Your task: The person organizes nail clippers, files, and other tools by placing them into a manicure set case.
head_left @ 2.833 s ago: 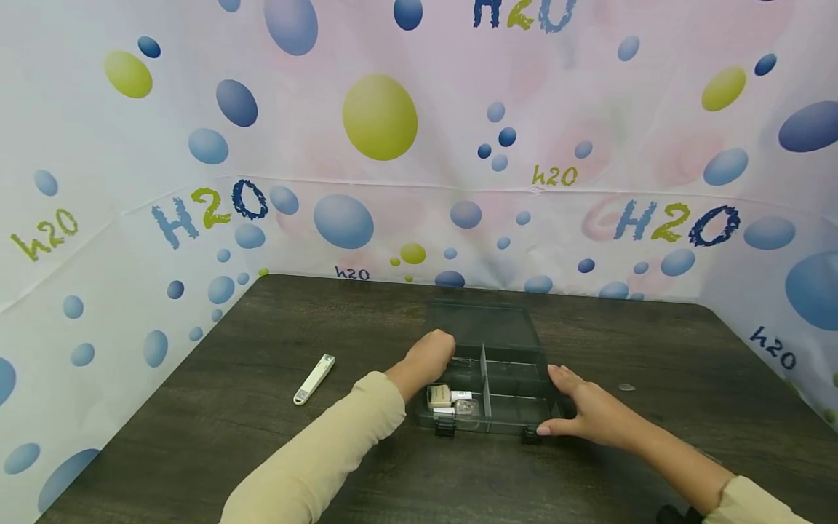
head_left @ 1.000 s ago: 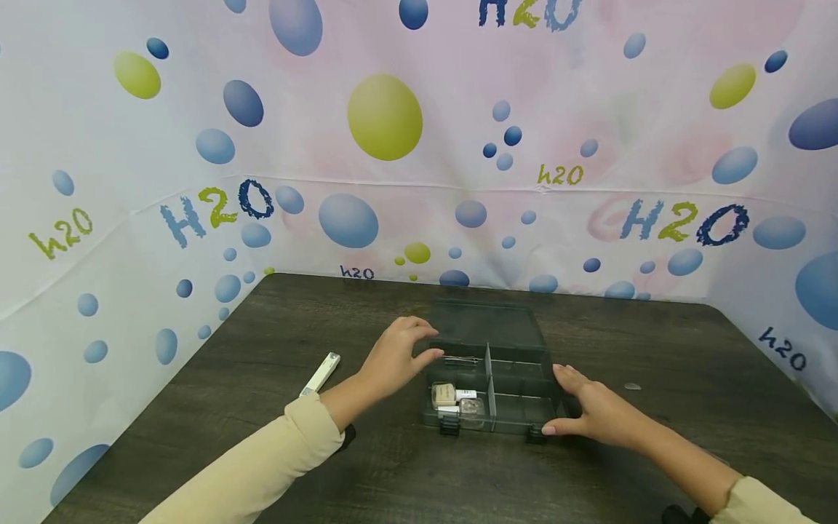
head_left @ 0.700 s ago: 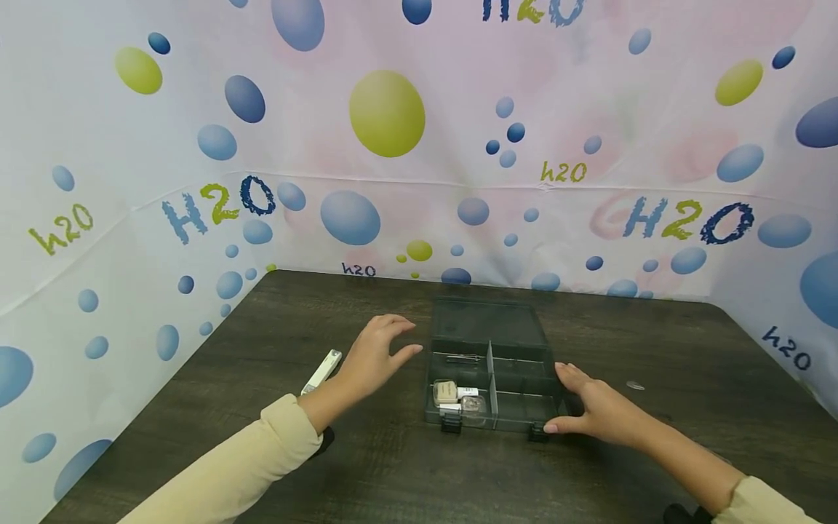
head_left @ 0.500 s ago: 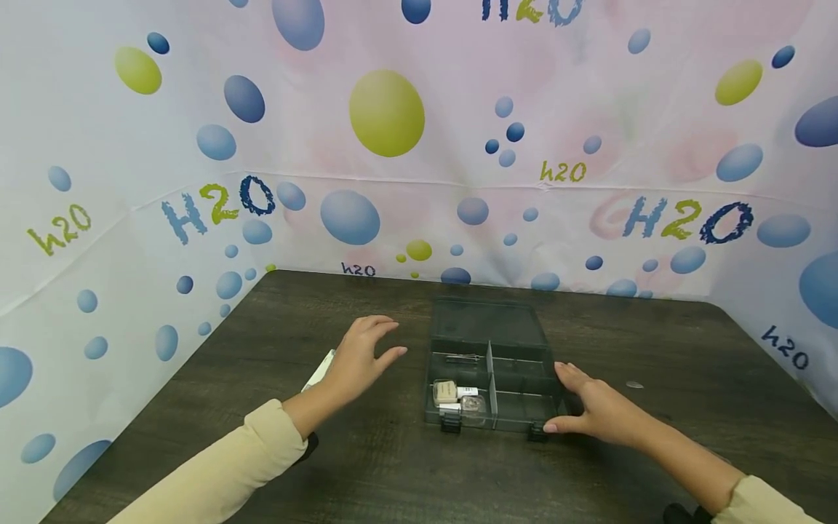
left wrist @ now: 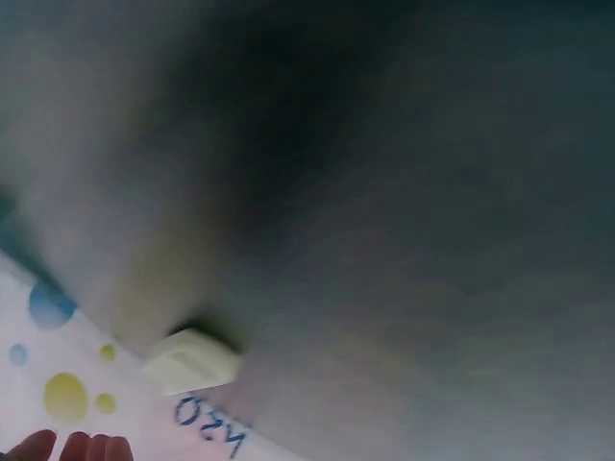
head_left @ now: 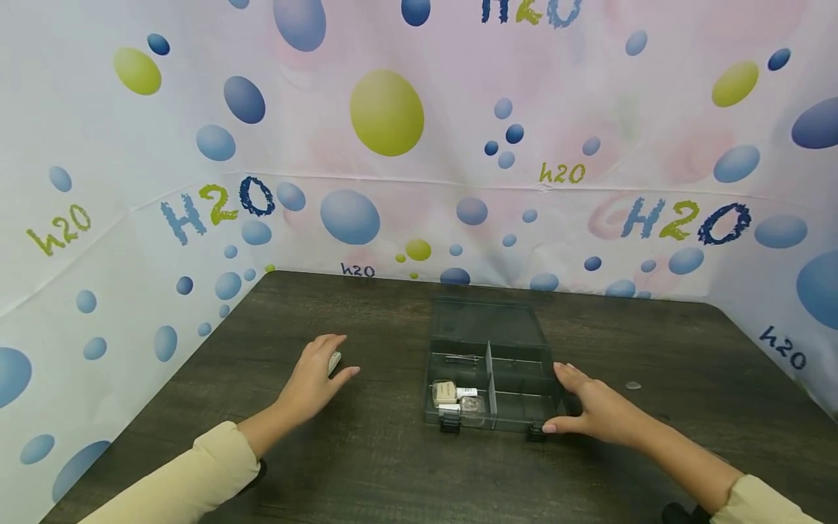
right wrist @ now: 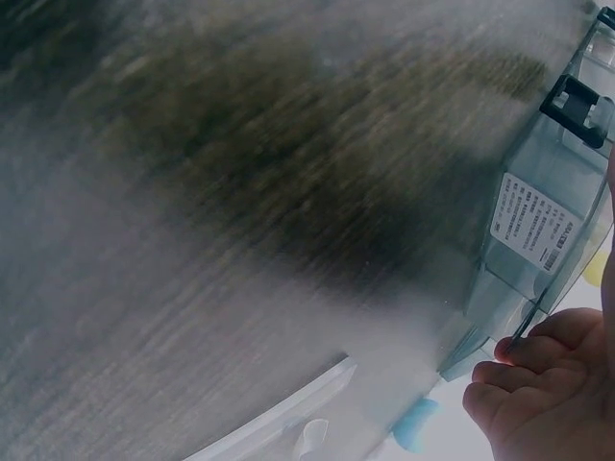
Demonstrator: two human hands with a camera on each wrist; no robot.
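Note:
A dark translucent organizer box point(head_left: 524, 426) stands with its lid raised at the back. Its front left compartment holds a small beige bottle point(head_left: 444, 393), a white-labelled bottle point(head_left: 467, 392) and a small clear container point(head_left: 473, 407); thin metal pieces point(head_left: 463, 359) lie in the back left one. My right hand point(head_left: 599, 411) holds the box's right end, thumb at the front corner and fingers along the side. To the left, my left hand point(head_left: 310, 378) hovers with fingers spread, holding nothing. It mostly hides a white nail clipper point(head_left: 334, 362), whose end shows in the left wrist view point(left wrist: 192, 363).
Right of the box lies a small clear piece point(head_left: 633, 385). A long pale clear strip point(right wrist: 274, 408) shows on the table in the right wrist view. A printed backdrop point(head_left: 419, 175) rises behind the dark wooden table point(head_left: 393, 480).
My left hand has come out of the box's left side and moved left with fingers apart, to over the nail clipper. The right hand has stayed at the box.

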